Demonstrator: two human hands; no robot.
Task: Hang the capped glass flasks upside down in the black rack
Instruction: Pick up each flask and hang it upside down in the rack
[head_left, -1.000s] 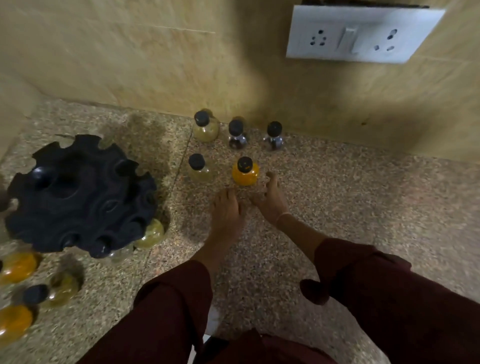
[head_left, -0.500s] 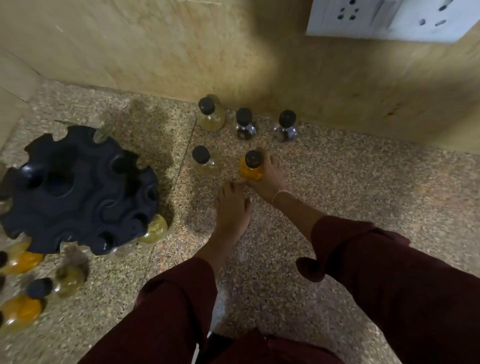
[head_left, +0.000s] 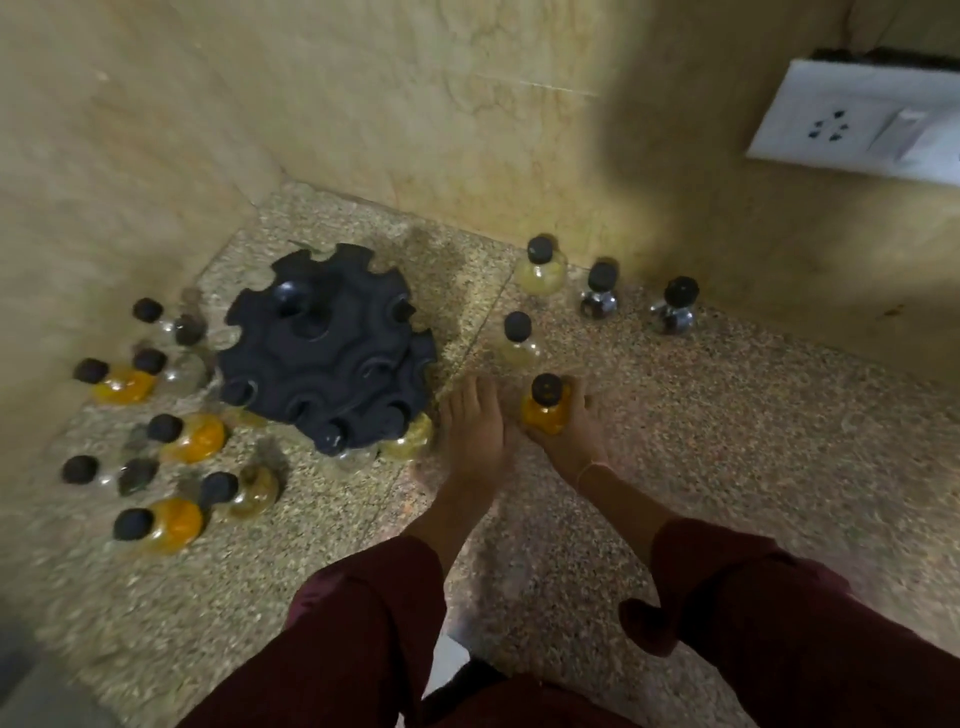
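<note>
Fingers of the right hand show on either side of an upright orange flask, gripping its bulb, which hides most of them. The left hand lies flat just beside it on the speckled counter, fingers straight and together. Left of it stands the black rack, with hung flasks mostly hidden under its rim. Four upright flasks stand near the wall. A blurred cluster lies farther left. The frame edge cuts off a wall socket.

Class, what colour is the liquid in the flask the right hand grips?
Orange, in the flask; head view shows it.
</note>
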